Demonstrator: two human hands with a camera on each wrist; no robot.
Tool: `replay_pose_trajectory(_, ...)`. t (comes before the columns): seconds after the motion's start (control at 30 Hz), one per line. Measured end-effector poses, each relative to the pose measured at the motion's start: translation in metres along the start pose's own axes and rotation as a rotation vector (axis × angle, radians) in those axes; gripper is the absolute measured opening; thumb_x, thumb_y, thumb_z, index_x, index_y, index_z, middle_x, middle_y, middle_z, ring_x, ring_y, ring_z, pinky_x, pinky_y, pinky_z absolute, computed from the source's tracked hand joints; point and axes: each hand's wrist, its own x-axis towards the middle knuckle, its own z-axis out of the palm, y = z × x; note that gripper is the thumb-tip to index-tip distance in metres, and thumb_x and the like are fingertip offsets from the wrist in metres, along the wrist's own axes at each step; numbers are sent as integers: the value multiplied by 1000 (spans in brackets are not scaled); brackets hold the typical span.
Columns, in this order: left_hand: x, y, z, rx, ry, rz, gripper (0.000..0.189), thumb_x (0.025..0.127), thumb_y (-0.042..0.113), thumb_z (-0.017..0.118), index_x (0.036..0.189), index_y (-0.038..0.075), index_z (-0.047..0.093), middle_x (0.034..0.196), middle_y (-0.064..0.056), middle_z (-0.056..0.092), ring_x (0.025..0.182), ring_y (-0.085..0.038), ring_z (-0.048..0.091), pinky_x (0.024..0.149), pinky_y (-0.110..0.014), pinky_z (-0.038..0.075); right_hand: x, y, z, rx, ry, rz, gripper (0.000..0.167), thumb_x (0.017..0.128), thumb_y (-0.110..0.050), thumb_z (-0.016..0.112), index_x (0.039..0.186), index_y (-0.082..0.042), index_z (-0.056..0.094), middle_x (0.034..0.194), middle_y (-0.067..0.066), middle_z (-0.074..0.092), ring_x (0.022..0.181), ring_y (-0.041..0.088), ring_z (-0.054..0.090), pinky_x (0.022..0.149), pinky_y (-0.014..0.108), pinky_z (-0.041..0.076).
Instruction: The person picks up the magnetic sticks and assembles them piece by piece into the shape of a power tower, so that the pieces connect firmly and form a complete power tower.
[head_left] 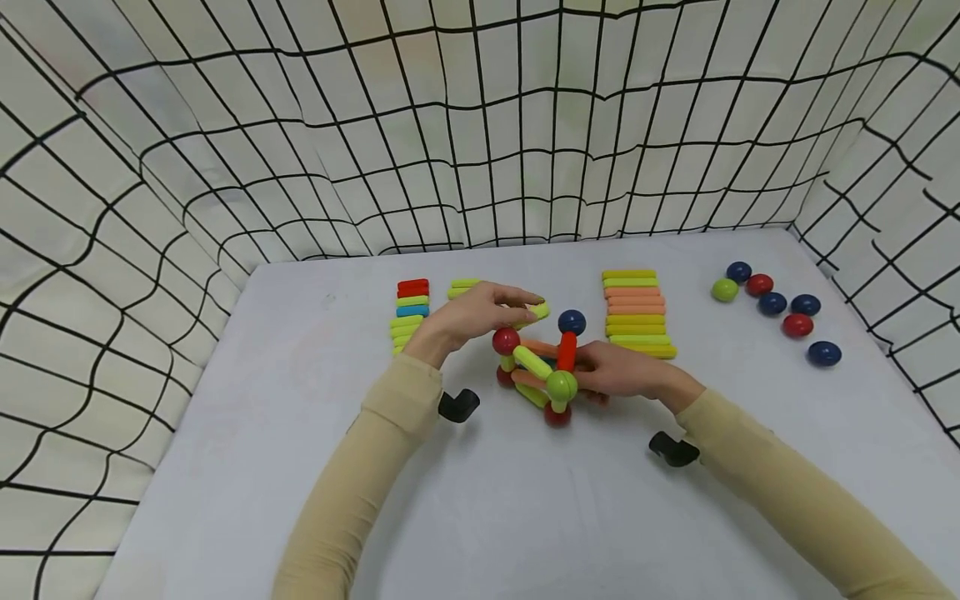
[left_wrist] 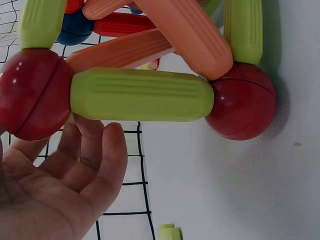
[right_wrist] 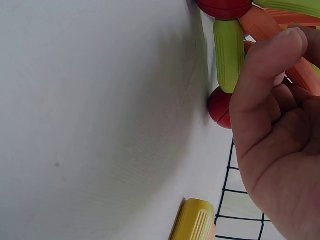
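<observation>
A frame of plastic sticks and balls stands at the table's middle. It has a red ball [head_left: 506, 340], a blue ball [head_left: 572, 322], a green ball [head_left: 562, 385], a red stick [head_left: 567, 352] and orange sticks [left_wrist: 190, 37]. My right hand [head_left: 622, 368] grips the frame from the right, its thumb and fingers curled at the orange sticks. Behind the frame, my left hand [head_left: 480, 315] pinches a yellow-green stick [head_left: 538, 310] between thumb and fingers; the left wrist view does not show that stick. In that view, the curled fingers [left_wrist: 112, 155] lie below a yellow-green stick joining two red balls.
Stacked sticks [head_left: 636, 312] lie behind the right hand. Red, blue and yellow-green sticks [head_left: 411, 312] lie at the left, with two more [head_left: 463, 287] behind the left hand. Several loose balls [head_left: 772, 303] rest at the far right. Black netting [head_left: 517, 158] surrounds the white table [head_left: 300, 400].
</observation>
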Motion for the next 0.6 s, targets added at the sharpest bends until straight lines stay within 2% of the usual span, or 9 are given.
replay_pose_trajectory(0.1, 4, 0, 2, -4, -18, 14, 35, 92, 31, 67, 124, 15, 66, 116, -4, 62, 112, -23, 51, 94, -40, 46, -1, 1, 1, 16, -1, -15, 55, 98, -37, 58, 149, -32, 41, 67, 2, 54, 54, 18, 50, 60, 30, 40)
replay_pose_trajectory(0.17, 4, 1, 3, -8, -24, 14, 31, 93, 29, 67, 119, 13, 67, 113, -4, 63, 109, -23, 53, 90, -36, 48, 0, 2, 1, 28, -1, -13, 53, 98, -36, 58, 148, -31, 43, 68, 3, 55, 55, 18, 51, 60, 31, 40)
replay_pose_trajectory(0.23, 4, 2, 3, 6, -25, 21, 28, 93, 29, 67, 115, 13, 69, 112, -3, 64, 106, -22, 54, 86, -34, 50, 0, 1, 1, 47, 0, -2, 46, 99, -32, 57, 144, -26, 49, 70, 4, 56, 56, 19, 52, 60, 31, 43)
replay_pose_trajectory(0.33, 1, 6, 3, 43, -25, 37, 26, 93, 29, 66, 112, 13, 70, 110, -4, 65, 103, -22, 55, 83, -34, 50, 1, 1, 1, 72, 1, 19, 33, 99, -29, 56, 129, -15, 59, 71, 5, 56, 58, 19, 53, 60, 32, 44)
replay_pose_trajectory(0.4, -1, 10, 3, 67, -23, 46, 25, 93, 30, 66, 111, 13, 71, 108, -3, 65, 102, -22, 55, 83, -34, 50, 2, 2, 1, 83, 2, 23, 28, 99, -27, 55, 124, -14, 61, 72, 6, 57, 59, 19, 53, 60, 33, 46)
replay_pose_trajectory(0.6, -4, 11, 5, 92, -27, 39, 25, 94, 30, 66, 111, 14, 71, 106, -2, 66, 97, -22, 56, 79, -33, 50, 1, 3, 2, 75, 10, 12, 31, 100, -29, 55, 127, -15, 60, 73, 6, 58, 60, 21, 55, 61, 35, 47)
